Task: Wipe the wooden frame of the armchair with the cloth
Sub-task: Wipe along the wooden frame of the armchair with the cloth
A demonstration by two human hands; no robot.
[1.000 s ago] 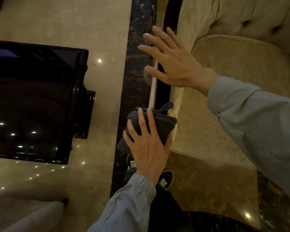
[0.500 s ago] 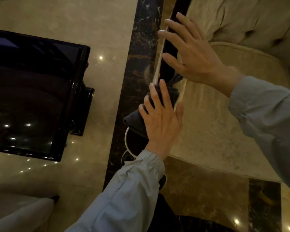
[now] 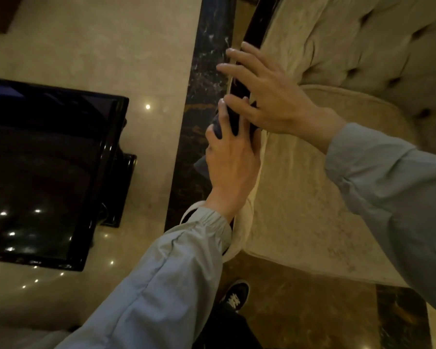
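Nearest the camera, the left hand (image 3: 230, 157) pressed the dark cloth (image 3: 218, 129) against the glossy wooden frame (image 3: 239, 81) of the armchair (image 3: 337, 172), its fingers (image 3: 223, 114) curled around the bunched fabric roughly midway along the armrest rail. Just beyond, the right hand (image 3: 269, 102) lay flat on the rail with fingers spread, holding nothing. The wipe looked mid-stroke: the rail running farther up toward the tufted back, and any frame parts out of view, probably remained.
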